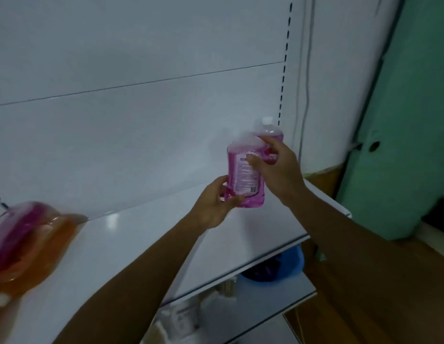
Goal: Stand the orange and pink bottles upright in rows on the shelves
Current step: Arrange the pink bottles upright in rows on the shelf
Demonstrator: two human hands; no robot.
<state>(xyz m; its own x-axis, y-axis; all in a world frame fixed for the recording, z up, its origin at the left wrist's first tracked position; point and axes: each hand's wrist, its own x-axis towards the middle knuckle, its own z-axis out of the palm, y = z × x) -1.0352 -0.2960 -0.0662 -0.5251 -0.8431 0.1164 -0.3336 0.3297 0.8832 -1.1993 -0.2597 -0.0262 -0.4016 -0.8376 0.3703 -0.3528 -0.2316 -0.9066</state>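
Both forearms are bare to the frame edge, the left hand (213, 204) and right hand (278, 167) ungloved.

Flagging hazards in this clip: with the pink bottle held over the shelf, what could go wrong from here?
1. The held pink bottle hangs close to the standing pink bottle behind it and might knock it over when set down.
2. The left hand grips only the base and the right hand sits near the top, so it may slip.
3. The lying bottles at the left could roll off the shelf.
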